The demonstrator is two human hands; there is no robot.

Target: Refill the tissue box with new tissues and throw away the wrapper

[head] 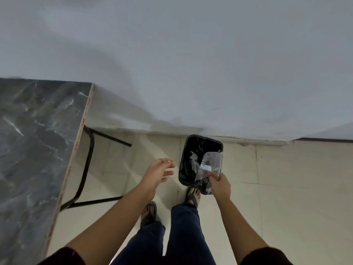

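From the head camera, looking down, the right hand (pixel 219 185) pinches the lower edge of a crumpled clear plastic wrapper with a white printed label (pixel 212 162). The wrapper hangs over the open mouth of a small black rectangular waste bin lined with a black bag (pixel 186 150), which stands on the pale tiled floor (pixel 286 178) close to the grey wall (pixel 191 54). The left hand (pixel 158 172) is empty, fingers loosely spread, hovering left of the bin and apart from it. A dark grey marble-patterned tabletop (pixel 34 140) with black metal legs fills the left side. Below, two feet in sandals stand just before the bin.
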